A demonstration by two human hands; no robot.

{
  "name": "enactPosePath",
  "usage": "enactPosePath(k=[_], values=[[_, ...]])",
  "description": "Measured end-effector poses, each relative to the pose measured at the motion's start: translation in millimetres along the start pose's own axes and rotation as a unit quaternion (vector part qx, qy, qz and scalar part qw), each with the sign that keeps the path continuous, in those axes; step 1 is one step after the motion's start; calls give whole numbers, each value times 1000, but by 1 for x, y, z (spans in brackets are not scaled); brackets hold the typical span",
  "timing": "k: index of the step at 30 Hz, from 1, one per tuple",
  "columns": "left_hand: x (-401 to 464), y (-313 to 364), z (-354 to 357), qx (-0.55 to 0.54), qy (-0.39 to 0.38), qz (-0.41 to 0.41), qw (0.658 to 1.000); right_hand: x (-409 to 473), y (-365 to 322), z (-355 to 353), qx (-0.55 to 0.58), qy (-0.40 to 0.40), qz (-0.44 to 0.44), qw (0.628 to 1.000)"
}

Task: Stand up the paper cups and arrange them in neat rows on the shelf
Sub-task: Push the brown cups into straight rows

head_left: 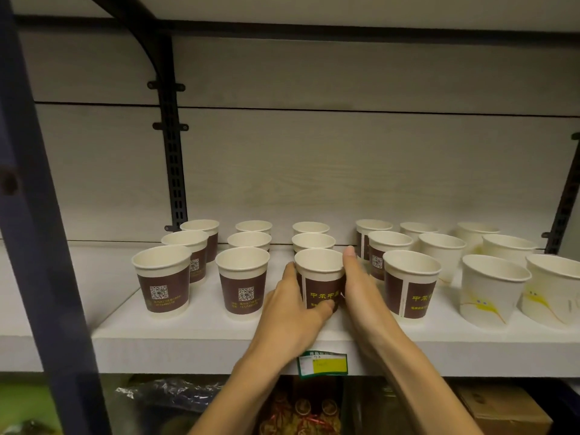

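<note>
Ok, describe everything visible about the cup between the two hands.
The cup is paper, with a cream inside, rolled rim and a brown band printed in yellow characters. It stands upright, mouth up, empty, at the front of the third column on the white shelf. The left hand grips one side; the right hand lies flat against the other.

both forearms bare, no sleeves; left hand (290, 304) & right hand (364, 296) w/o gloves, rings.
</note>
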State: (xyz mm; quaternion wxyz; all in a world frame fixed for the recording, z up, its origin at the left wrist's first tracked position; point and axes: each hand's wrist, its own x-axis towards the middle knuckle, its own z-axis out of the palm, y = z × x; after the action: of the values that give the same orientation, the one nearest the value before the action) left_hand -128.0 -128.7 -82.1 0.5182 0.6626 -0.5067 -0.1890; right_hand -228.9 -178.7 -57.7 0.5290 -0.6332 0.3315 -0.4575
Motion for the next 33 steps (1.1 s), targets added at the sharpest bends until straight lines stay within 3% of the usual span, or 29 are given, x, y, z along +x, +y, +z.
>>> enactPosePath(k=[7,18,24,33], values=[[0,7,-3,26,-11,2,1000,3,6,-2,-4,-1,-16,1000],[18,7,3,-103,-55,-30,993,8,6,-2,36,-15,-1,999],[19,6,5,-117,-55,-26,991,8,8,-2,8,-16,18,1000],[4,21,-3,-67,9,-21,998,-3,1,0,5,17,-21,1000]])
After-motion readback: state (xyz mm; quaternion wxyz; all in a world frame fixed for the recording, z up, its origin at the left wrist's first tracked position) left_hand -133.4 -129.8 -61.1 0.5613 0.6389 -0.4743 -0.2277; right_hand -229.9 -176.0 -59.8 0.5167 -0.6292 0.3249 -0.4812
